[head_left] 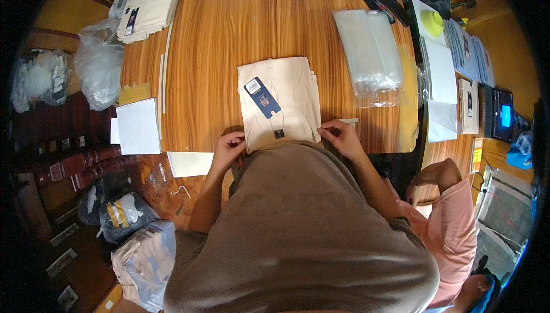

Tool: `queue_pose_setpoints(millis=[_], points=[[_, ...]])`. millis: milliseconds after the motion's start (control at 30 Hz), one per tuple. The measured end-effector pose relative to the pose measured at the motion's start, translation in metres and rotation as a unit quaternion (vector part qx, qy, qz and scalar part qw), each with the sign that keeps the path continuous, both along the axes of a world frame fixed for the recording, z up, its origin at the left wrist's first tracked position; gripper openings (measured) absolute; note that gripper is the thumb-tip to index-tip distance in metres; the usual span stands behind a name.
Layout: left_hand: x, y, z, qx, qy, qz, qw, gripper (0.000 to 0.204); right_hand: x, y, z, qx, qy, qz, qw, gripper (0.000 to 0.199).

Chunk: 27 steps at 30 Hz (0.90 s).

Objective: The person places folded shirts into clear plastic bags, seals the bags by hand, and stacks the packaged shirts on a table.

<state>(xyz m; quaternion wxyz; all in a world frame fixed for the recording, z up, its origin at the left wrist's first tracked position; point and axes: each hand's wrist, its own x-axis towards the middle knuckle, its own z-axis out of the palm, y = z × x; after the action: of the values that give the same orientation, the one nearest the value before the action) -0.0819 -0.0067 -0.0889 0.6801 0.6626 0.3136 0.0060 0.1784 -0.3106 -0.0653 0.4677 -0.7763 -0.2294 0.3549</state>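
Folded cream garment [286, 92] lies flat on the wooden table [229, 32], centred at the near edge right in front of the person. Blue tag [262, 97] rests on top of it, string running down to a small dark tab [279, 133]. Left hand [229, 147] curled, fingers pinching the garment's near left corner. Right hand [342, 135] curled too, fingertips nipping the near right corner. Clear plastic bags [369, 55] lie to the right of the garment, apart from it. White card [137, 125] and another white sheet [190, 164] sit left of the left hand. Second folded cream stack [150, 10] at far left. Another person in a pink shirt [452, 233] at lower right.
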Motion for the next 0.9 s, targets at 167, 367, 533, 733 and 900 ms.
queue_pose_setpoints(millis=[167, 367, 533, 733, 900], points=[[-0.009, -0.010, -0.012, -0.045, -0.016, 0.093, 0.994, 0.015, 0.005, -0.002, 0.001, -0.036, 0.156, -0.022, 0.987, 0.027], [0.005, -0.006, 0.019, -0.122, 0.099, -0.004, 0.988, 0.019, 0.001, 0.004, 0.010, -0.038, 0.224, -0.062, 0.972, 0.025], [0.004, -0.001, 0.017, -0.106, 0.145, -0.057, 0.982, 0.025, 0.005, 0.003, 0.004, -0.053, 0.239, -0.023, 0.969, 0.021], [0.004, -0.002, 0.021, -0.107, 0.142, -0.022, 0.984, 0.023, 0.001, -0.002, -0.005, -0.061, 0.240, -0.011, 0.969, 0.020], [-0.005, 0.002, 0.012, -0.072, 0.169, -0.060, 0.981, 0.021, -0.010, -0.014, -0.029, -0.021, 0.028, 0.058, 0.998, 0.021]])
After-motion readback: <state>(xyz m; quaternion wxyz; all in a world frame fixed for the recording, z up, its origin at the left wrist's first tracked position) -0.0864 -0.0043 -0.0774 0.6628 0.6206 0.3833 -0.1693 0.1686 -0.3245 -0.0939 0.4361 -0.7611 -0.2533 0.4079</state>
